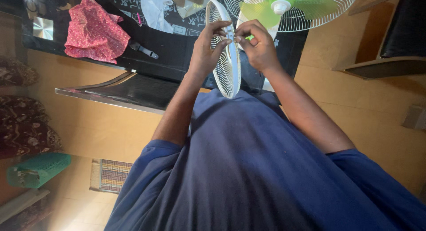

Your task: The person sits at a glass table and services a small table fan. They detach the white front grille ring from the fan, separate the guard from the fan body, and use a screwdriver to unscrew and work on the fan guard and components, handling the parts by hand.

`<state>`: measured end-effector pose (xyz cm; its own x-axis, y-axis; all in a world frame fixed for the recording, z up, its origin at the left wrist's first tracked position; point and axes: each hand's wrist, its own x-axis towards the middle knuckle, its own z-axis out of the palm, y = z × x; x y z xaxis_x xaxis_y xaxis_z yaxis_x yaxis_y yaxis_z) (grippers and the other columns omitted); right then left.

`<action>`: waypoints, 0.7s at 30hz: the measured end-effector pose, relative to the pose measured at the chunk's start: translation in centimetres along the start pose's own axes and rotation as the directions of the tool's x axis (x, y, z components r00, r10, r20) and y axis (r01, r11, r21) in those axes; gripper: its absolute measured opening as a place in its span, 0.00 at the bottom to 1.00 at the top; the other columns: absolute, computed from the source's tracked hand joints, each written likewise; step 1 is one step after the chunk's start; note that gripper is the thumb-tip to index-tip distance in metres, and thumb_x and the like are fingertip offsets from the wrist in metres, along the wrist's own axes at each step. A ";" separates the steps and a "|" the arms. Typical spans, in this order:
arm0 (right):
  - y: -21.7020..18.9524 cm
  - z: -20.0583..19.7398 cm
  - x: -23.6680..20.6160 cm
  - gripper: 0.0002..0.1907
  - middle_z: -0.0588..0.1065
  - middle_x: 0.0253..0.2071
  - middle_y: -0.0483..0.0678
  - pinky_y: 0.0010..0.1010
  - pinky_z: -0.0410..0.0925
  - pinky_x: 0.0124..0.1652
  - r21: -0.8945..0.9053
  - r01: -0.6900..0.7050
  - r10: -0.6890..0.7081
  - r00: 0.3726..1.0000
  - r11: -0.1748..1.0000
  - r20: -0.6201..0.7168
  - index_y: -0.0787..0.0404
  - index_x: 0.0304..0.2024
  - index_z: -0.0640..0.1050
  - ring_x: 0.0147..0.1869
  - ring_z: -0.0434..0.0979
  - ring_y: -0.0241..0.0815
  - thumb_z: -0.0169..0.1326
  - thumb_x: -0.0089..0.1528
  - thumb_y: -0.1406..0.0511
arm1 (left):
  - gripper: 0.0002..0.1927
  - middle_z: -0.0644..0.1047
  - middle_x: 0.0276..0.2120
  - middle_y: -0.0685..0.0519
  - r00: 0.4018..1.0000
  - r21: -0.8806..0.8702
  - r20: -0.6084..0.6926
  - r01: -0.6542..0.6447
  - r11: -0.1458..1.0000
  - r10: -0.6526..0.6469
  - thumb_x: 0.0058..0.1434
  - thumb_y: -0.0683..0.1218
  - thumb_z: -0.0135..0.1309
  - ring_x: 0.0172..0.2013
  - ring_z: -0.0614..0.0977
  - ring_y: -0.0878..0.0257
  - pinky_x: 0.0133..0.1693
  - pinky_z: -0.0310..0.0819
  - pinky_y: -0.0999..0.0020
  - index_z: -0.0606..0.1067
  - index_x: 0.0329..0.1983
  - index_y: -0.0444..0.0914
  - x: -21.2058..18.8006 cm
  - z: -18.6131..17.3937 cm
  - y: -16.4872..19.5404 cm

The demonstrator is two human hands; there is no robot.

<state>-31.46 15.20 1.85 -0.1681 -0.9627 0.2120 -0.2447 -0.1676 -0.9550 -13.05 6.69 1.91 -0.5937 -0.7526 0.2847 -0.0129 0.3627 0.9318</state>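
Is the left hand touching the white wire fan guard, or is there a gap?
Touching. In the head view the left hand has its fingers curled over the rim of the white wire fan guard, with no gap visible between them.

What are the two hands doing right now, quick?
Left hand: closed on the rim of the white wire fan guard.
Right hand: fingers pinched at the same guard's rim.
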 end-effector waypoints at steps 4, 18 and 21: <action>-1.1 0.5 0.3 0.04 0.70 0.51 0.47 0.22 0.71 0.43 -0.013 -0.016 0.016 1.000 1.000 -0.004 0.67 0.46 0.75 0.49 0.74 0.33 0.56 0.70 0.75 | 0.25 0.77 0.57 0.50 1.000 -0.030 0.008 -0.029 0.999 0.030 0.65 0.37 0.63 0.51 0.81 0.61 0.57 0.78 0.64 0.69 0.63 0.37 0.0 0.2 -0.3; -1.4 1.0 0.1 0.08 0.70 0.47 0.47 0.23 0.70 0.39 -0.119 0.076 -0.082 0.996 0.990 -0.044 0.67 0.47 0.72 0.46 0.74 0.32 0.58 0.69 0.77 | 0.23 0.77 0.58 0.50 0.999 0.018 0.004 -0.033 0.999 0.032 0.66 0.39 0.64 0.50 0.82 0.60 0.56 0.80 0.63 0.69 0.61 0.36 -0.1 0.5 -1.0; -1.5 0.5 0.0 0.07 0.71 0.46 0.48 0.23 0.67 0.36 -0.161 0.043 -0.049 0.998 0.986 -0.032 0.67 0.46 0.74 0.41 0.72 0.32 0.58 0.68 0.76 | 0.22 0.77 0.59 0.49 0.999 0.030 0.005 -0.042 0.999 0.042 0.67 0.40 0.63 0.51 0.82 0.59 0.56 0.80 0.63 0.68 0.60 0.35 -0.1 0.6 -1.2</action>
<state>-30.61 15.37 3.18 -0.1868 -0.9459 0.2651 -0.4021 -0.1726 -0.8992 -13.48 6.61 0.60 -0.5975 -0.7341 0.3226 -0.0120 0.4105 0.9118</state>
